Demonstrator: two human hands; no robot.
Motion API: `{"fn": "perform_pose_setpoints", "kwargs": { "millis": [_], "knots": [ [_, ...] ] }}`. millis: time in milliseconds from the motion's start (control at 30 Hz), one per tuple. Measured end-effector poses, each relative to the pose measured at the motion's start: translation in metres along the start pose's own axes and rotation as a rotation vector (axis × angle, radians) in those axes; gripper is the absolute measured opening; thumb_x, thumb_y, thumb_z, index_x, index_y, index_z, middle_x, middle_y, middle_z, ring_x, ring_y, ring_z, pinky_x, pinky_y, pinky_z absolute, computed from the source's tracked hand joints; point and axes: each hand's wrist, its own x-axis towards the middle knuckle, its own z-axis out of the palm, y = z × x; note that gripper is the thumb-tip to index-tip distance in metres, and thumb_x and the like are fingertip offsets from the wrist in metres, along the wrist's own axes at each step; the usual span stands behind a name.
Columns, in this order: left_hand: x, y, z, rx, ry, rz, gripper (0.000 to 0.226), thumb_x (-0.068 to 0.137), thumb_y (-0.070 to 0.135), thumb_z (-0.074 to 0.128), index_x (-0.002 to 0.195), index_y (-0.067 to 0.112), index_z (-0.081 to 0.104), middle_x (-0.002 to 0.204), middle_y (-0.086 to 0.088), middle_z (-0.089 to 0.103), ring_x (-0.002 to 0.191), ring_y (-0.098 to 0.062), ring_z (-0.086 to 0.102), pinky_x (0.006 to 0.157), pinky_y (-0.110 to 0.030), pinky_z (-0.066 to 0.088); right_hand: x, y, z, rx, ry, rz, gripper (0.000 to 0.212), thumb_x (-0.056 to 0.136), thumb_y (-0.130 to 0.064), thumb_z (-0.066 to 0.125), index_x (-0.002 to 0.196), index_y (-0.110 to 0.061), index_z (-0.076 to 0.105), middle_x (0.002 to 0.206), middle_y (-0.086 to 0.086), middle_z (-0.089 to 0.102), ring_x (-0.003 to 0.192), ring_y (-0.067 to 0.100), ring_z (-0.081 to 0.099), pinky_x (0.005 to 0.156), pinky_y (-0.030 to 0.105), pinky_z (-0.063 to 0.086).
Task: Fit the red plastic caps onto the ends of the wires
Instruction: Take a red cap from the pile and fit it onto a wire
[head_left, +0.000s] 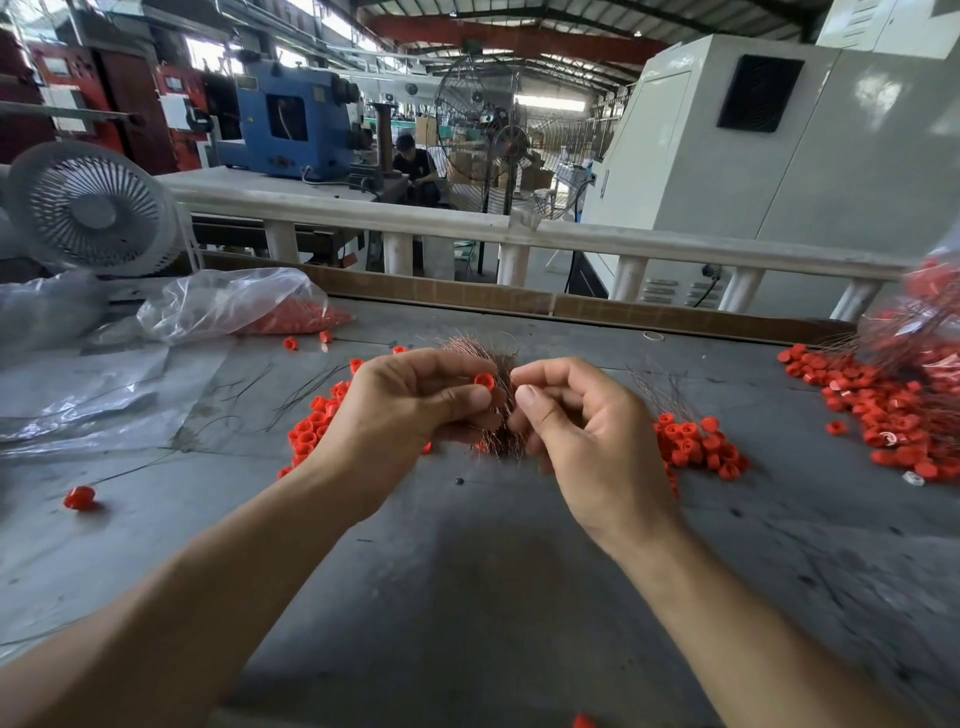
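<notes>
So I've got one red cap (484, 381) pinched in my left hand (410, 410), thumb and forefinger curled tight on it, with the open mouth turned toward my other hand. That's on purpose, I'd say: a wire end can go straight in without me fiddling with the angle. The same hand seems to be cradling the bundle of copper wires (500, 400) lower down, since the strands fan out above and below my fingers dead centre of the frame, but I can't tell exactly which fingers have them.

My right hand (576, 421) is closed down to a fine pinch, thumb against forefinger right beside the cap. It looks like I'm picking a single strand out of the bundle, though the wire is too thin to make out between the fingertips. Hands are nearly touching, held up off the grey table (467, 571) so I can see what I'm doing.

Loose caps are heaped just left (311, 426) and just right (696, 441) of my hands, close enough to grab without looking. A bigger pile with wires already in it (893, 410) sits at the right edge, probably the finished ones. Spare caps are in the plastic bag (228, 304) at upper left.
</notes>
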Motion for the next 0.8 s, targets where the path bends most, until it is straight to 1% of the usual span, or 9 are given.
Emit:
{"fn": "perform_pose_setpoints", "kwargs": {
  "millis": [67,167,300,433,467,567,700,800],
  "knots": [
    [-0.0002,0.0001,0.0002,-0.011,-0.016,0.012,0.024,0.077,0.008,0.073,0.101,0.007,0.074,0.085,-0.016,0.078,0.071,-0.019,0.076,0.054,-0.018,0.055,-0.0010,-0.0024,0.0008,0.010,-0.005,-0.015,0.013,0.097,-0.014,0.067,0.098,-0.027,0.070,0.076,-0.008,0.074,0.068,0.004,0.068,0.066,0.014,0.049],
    [-0.0014,0.0001,0.0007,-0.014,-0.035,0.021,0.020,0.081,0.004,0.071,0.101,0.007,0.074,0.083,-0.016,0.078,0.069,-0.018,0.076,0.053,-0.017,0.054,-0.0022,-0.0055,0.0019,0.001,0.003,-0.043,0.014,0.097,-0.012,0.068,0.095,-0.026,0.070,0.076,-0.007,0.073,0.070,0.006,0.070,0.065,0.015,0.050],
    [-0.0029,0.0007,0.0013,-0.014,-0.045,0.018,0.026,0.078,0.007,0.072,0.104,0.008,0.074,0.086,-0.014,0.079,0.072,-0.016,0.077,0.055,-0.016,0.054,-0.0027,-0.0078,0.0025,-0.029,0.016,-0.066,0.015,0.095,-0.010,0.070,0.092,-0.025,0.071,0.073,-0.007,0.071,0.069,0.008,0.068,0.064,0.014,0.048],
    [-0.0032,0.0014,0.0020,0.007,-0.068,0.031,0.024,0.085,-0.001,0.068,0.106,0.008,0.073,0.090,-0.013,0.079,0.075,-0.017,0.077,0.061,-0.018,0.057,-0.0035,-0.0081,0.0036,-0.070,0.011,-0.077,0.015,0.094,-0.010,0.071,0.089,-0.025,0.072,0.072,-0.004,0.069,0.067,0.014,0.066,0.062,0.025,0.053],
    [-0.0033,0.0014,0.0022,0.011,-0.073,0.037,0.024,0.085,-0.002,0.067,0.106,0.008,0.073,0.090,-0.013,0.079,0.076,-0.018,0.077,0.063,-0.019,0.058,-0.0035,-0.0080,0.0037,-0.072,0.013,-0.076,0.015,0.094,-0.011,0.071,0.089,-0.025,0.072,0.072,-0.004,0.069,0.066,0.014,0.065,0.062,0.026,0.053],
    [-0.0037,0.0019,0.0032,0.007,-0.071,0.045,0.024,0.083,-0.001,0.067,0.106,0.006,0.072,0.089,-0.013,0.079,0.076,-0.019,0.077,0.065,-0.022,0.061,-0.0034,-0.0077,0.0030,-0.070,0.018,-0.079,0.016,0.094,-0.010,0.070,0.088,-0.025,0.072,0.071,-0.005,0.068,0.065,0.013,0.064,0.060,0.021,0.051],
    [-0.0043,0.0006,0.0038,0.015,-0.055,0.057,0.021,0.087,-0.008,0.066,0.105,0.002,0.070,0.082,-0.010,0.078,0.069,-0.015,0.075,0.060,-0.019,0.057,-0.0036,-0.0077,0.0034,-0.074,0.016,-0.086,0.016,0.094,-0.011,0.070,0.088,-0.026,0.072,0.071,-0.006,0.069,0.066,0.013,0.064,0.060,0.020,0.051],
    [-0.0042,-0.0007,0.0029,0.033,-0.039,0.075,0.021,0.085,-0.009,0.069,0.105,-0.001,0.068,0.079,-0.010,0.077,0.067,-0.015,0.075,0.059,-0.018,0.056,-0.0041,-0.0083,0.0040,-0.065,0.011,-0.094,0.015,0.094,-0.013,0.070,0.089,-0.027,0.072,0.071,-0.008,0.069,0.066,0.011,0.065,0.061,0.016,0.050]
  ]
}}
